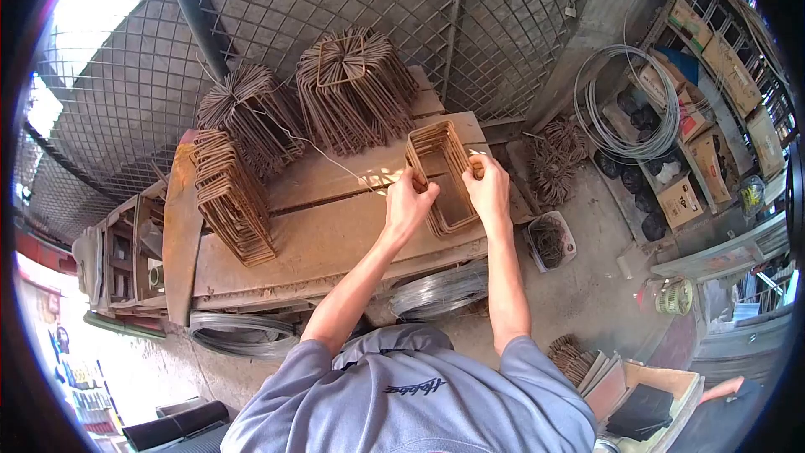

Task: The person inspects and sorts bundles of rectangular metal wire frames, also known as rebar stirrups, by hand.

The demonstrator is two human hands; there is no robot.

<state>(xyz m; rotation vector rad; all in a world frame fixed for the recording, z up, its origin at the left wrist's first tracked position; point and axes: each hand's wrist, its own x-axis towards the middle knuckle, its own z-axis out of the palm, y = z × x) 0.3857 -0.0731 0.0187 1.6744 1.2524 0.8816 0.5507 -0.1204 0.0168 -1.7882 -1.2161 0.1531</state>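
A small stack of rectangular rebar stirrups (436, 131) stands on the right part of the wooden table (335, 243). My left hand (407, 205) is closed on the stack's left side, thumb and fingers pinching the bars. On the opposite side, my right hand (490, 187) grips the same stirrups. To the left, a leaning row of rusty stirrups (233, 197) rests on the table. Behind it stand a wire-tied bundle of stirrups (251, 117) and a larger bundle (352, 92) with one loose stirrup lying on top. A thin tie wire (340, 164) trails toward my left hand.
Wire mesh (520, 25) rises behind the table. Coils of wire (440, 292) lie beneath its front edge. At right are a hanging wire coil (629, 105), more bundled stirrups (555, 159), a white bucket (552, 242) and shelves with cardboard boxes (729, 67).
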